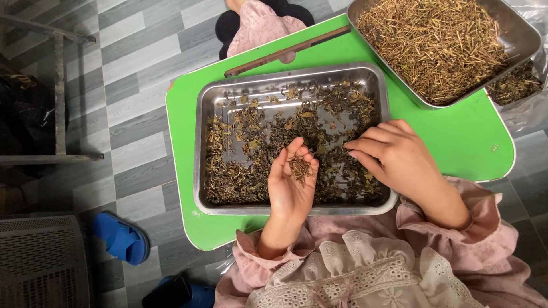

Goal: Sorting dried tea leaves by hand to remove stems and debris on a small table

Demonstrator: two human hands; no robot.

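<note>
A steel tray point(205, 102) of dried dark leaves and bits of stem sits on a small green table point(456, 137). My left hand point(291, 185) is held palm up over the tray's near side, cupped around a small pile of dried leaves point(300, 167). My right hand point(394, 157) rests palm down over the tray's right part, fingers curled and pointing left, fingertips touching the loose leaves point(337, 142) there.
A second steel tray point(528, 37) heaped with dry stems stands at the table's far right, over a plastic bag of more leaves point(516, 85). A long brown stick point(285, 52) lies behind the near tray. Blue sandals point(121, 236) lie on the tiled floor at left.
</note>
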